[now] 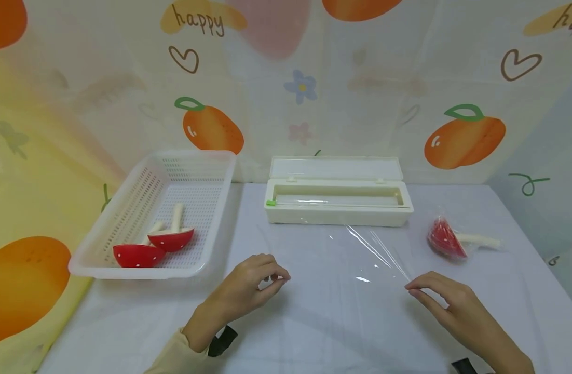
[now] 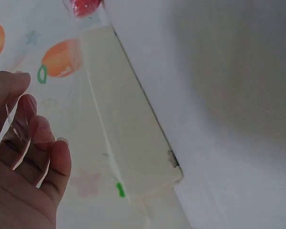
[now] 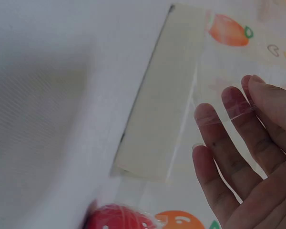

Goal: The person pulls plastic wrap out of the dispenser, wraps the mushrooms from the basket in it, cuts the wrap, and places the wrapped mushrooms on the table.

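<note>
While both hands pinch cling film (image 1: 361, 259), dispenser box (image 1: 337, 205) (lid open) sits behind

The head view looks forward and down over the table (image 1: 314, 332) — both wrist views sit close, sharing the cream box (image 1: 337, 205) (image 2: 128, 133) (image 3: 157, 109).
</note>
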{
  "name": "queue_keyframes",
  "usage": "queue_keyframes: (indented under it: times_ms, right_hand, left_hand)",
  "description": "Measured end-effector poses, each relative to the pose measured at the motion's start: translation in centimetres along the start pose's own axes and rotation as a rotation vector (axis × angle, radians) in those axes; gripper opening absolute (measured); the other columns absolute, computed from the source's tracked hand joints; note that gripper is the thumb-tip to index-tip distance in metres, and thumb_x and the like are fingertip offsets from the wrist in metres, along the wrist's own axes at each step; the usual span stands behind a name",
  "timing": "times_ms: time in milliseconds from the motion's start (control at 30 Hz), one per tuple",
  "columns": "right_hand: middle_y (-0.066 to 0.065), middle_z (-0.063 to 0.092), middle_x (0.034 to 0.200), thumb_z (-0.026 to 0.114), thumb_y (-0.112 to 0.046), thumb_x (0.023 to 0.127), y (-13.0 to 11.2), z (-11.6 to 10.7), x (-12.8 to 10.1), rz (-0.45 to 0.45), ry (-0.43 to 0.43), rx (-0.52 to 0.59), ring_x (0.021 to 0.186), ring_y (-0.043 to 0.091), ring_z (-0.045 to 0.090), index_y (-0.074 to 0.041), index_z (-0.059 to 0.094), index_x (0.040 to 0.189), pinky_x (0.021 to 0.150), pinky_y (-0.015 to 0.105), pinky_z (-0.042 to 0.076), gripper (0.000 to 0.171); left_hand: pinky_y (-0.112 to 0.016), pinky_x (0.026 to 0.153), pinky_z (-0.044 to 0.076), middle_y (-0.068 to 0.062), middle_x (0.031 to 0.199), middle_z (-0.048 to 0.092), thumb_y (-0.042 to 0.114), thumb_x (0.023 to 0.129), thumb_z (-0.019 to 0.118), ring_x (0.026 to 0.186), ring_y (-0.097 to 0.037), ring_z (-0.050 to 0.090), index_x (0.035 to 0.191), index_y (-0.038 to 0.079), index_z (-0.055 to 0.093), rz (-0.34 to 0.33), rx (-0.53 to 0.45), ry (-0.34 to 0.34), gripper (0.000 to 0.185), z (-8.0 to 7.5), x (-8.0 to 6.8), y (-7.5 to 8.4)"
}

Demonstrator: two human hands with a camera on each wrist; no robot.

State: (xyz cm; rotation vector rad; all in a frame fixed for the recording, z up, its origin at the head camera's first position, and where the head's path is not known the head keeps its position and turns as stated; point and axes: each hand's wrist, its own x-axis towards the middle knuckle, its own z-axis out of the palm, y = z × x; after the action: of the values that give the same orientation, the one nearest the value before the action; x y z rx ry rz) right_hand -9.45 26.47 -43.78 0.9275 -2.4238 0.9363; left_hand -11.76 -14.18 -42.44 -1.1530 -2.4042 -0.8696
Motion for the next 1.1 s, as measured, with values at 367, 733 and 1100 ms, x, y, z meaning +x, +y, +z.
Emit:
queue_keyframes:
  times_ms: [367, 733, 1100]
  right_hand:
    - [-0.007, 0.070, 0.089, 0.079, -0.008, 0.080, -0.2, 0.4, -0.7, 0.005, 0.030, 0.016, 0.089, -0.008, 0.059, -0.019, 0.071, 0.098, 0.085, 0.001, 0.045, 0.022]
    - [-0.012, 0.070, 0.092, 0.084, -0.007, 0.073, 0.0, 0.7, -1.2, -0.027, -0.012, 0.003, 0.089, -0.003, 0.061, -0.017, 0.073, 0.096, 0.088, 0.002, 0.044, 0.027]
    - [-0.010, 0.069, 0.090, 0.081, 0.013, 0.061, 1.4, 2.3, -1.8, 0.002, -0.088, 0.016, 0.085, -0.002, 0.063, -0.015, 0.073, 0.094, 0.084, -0.001, 0.042, 0.044]
  left_hand:
    - [-0.010, 0.074, 0.047, 0.008, 0.080, 0.063, 0.000, 0.077, 0.080, 0.080, -0.004, 0.057, 0.090, 0.013, 0.073, -0.012, 0.009, -0.001, 0.020, 0.8, -1.1, 0.0]
    - [-0.011, 0.073, 0.045, 0.009, 0.080, 0.065, 0.008, 0.086, 0.074, 0.078, -0.004, 0.056, 0.088, 0.014, 0.073, 0.037, 0.033, -0.015, 0.006, 1.0, -1.6, 0.0]
    - [-0.015, 0.074, 0.048, 0.011, 0.081, 0.066, 0.008, 0.080, 0.080, 0.079, -0.004, 0.057, 0.089, 0.017, 0.073, -0.082, 0.051, -0.138, 0.015, 2.1, -2.4, -0.6]
